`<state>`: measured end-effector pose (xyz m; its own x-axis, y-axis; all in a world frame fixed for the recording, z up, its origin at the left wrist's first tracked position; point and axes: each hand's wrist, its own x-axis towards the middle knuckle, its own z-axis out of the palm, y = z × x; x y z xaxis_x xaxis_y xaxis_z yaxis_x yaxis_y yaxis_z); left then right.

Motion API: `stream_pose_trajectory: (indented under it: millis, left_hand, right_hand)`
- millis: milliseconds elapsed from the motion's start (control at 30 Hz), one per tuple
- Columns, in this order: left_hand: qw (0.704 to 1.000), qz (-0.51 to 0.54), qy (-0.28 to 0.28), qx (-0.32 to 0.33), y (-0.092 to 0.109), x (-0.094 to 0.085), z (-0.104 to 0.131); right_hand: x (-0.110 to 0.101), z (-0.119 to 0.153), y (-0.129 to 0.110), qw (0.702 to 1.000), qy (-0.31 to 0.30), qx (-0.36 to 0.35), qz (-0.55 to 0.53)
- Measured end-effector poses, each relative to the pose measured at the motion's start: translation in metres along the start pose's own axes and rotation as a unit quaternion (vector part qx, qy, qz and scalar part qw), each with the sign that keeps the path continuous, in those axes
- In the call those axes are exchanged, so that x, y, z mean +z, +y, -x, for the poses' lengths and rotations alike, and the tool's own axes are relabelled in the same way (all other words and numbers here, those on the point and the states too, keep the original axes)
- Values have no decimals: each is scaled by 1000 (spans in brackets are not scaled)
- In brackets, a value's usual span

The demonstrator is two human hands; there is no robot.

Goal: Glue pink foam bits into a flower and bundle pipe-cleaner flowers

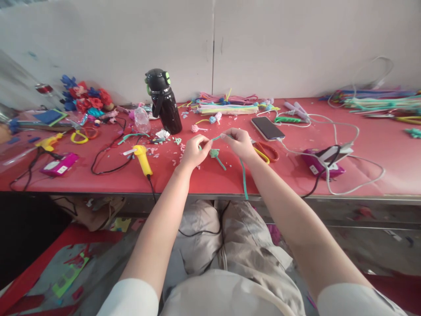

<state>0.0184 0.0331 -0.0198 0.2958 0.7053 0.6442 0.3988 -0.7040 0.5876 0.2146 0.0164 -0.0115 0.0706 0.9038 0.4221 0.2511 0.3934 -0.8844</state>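
Between my two hands stretches a green pipe cleaner (pixel 244 179), one end of it hanging down past my right wrist toward the table's edge. My left hand (pixel 196 150) pinches it near one part, fingertips together. Close by, my right hand (pixel 237 141) grips it too, thumb against fingers. Below and between the hands lies a small green pipe-cleaner piece with a knotted head (pixel 214 153) and a short stem. Orange-and-yellow scissors (pixel 270 152) rest partly behind my right wrist. A yellow glue gun (pixel 143 160) stands left of my left forearm.
A black bottle (pixel 166 107) stands behind the hands. Bundled pipe cleaners (pixel 226 109) lie along the wall, with pink and blue knotted pieces before them. A phone (pixel 268 128), white cables and a purple power strip (pixel 324 164) are at right; another purple socket block (pixel 59 164) sits left.
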Motion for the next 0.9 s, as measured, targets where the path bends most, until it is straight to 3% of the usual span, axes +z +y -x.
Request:
stream_pose_trajectory:
  millis: [300, 733, 900]
  left_hand:
    - [998, 26, 50, -15, -5, 4, -3]
    - [996, 69, 52, -32, -4, 3, -2]
    - [993, 74, 56, -75, -8, 3, -3]
  right_hand:
    - [0, 1, -3, 999, -5, 30, -24]
    - [1, 0, 3, 999, -18, 30, -13]
    - [1, 0, 0, 999, -12, 28, -19]
